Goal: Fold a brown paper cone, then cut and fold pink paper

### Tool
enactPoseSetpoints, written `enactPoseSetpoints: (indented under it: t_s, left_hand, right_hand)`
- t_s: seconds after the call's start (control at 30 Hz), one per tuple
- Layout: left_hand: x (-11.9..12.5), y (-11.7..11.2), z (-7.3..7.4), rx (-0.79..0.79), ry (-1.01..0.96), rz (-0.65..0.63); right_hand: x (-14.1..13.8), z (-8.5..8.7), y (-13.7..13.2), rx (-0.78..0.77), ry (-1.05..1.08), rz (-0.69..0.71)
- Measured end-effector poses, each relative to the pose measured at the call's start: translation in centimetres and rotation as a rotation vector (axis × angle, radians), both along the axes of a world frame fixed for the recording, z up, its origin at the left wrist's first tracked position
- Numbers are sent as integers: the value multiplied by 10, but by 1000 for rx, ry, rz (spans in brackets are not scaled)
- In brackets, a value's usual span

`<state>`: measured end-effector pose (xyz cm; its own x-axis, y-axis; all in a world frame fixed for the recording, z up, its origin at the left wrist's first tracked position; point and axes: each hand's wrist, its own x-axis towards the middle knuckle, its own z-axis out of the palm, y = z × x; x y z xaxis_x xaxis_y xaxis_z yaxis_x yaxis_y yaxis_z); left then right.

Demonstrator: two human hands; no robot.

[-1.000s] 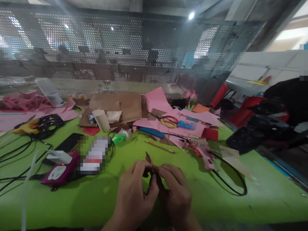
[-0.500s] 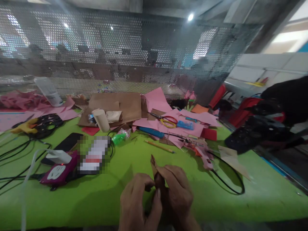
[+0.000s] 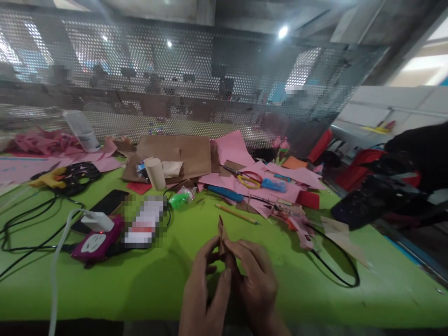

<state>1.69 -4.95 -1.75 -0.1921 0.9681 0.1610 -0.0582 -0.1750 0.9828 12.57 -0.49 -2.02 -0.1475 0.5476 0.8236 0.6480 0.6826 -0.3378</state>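
Observation:
Low over the near part of the green table, a small folded piece of brown paper (image 3: 221, 231) points upward between my hands. My right hand (image 3: 257, 280) pinches it from the right with thumb and fingers. On the other side, my left hand (image 3: 205, 291) curls in, its fingertips pressed against the paper and its thumb raised near the right hand. The paper's lower part is hidden by my fingers. Just beyond the hands lies a yellow pencil (image 3: 236, 214).
Behind are pink paper scraps (image 3: 233, 147), brown paper (image 3: 196, 154), scissors (image 3: 249, 178) and a blue-handled tool (image 3: 224, 192). A pink glue gun (image 3: 304, 235) with a looping cord lies right. Left are a purple power socket (image 3: 96, 242), a phone (image 3: 111, 205) and cables.
My left hand's fingers have moved up and closed in on the brown paper. My right hand keeps its pinch. The whole view has shifted slightly.

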Motion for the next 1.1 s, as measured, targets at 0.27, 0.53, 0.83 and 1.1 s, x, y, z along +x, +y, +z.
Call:
enactPoseSetpoints:
  t_s: [0.27,0.53,0.83,1.1]
  left_hand:
    - [-9,9,6,-48,1,55]
    - [-23,22,3,-80,-92,101]
    - [-38,23,7,-167,-218,36]
    - [-53,49,36,-291,-410,-219]
  right_hand:
    - [-9,18,-1,-132,134,58]
    - [-10,23,-1,-520,473,114]
    - [-4,21,3,-779,776,246]
    - [3,35,14,-815,772,348]
